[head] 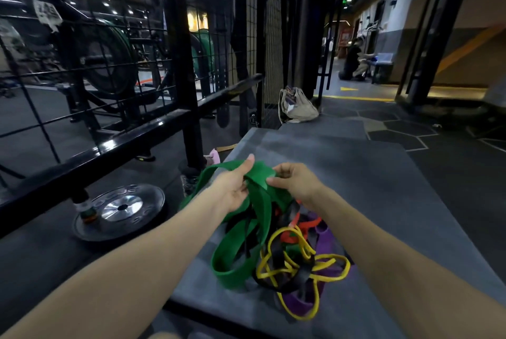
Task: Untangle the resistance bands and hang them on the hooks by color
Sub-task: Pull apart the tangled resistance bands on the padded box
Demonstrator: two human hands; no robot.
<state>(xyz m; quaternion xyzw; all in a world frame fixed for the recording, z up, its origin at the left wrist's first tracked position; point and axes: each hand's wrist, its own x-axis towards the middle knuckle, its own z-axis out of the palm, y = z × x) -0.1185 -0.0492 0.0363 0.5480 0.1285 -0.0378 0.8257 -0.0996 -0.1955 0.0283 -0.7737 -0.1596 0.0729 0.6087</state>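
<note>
Resistance bands (290, 251) lie knotted in a heap on the grey padded platform (383, 188): yellow, purple, red, black and a wide green band (243, 242). Both hands lift the green band's upper loop above the heap; left hand (235, 188) fingers curl round it, right hand (294, 182) fingers pinch its edge.

Gym: weight plate (120, 211) on floor, black rack (180, 64), rubber flooring.

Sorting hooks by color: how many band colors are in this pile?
5: green held up in both hands; yellow front; purple right; red middle; black underneath. More may be hidden.
</note>
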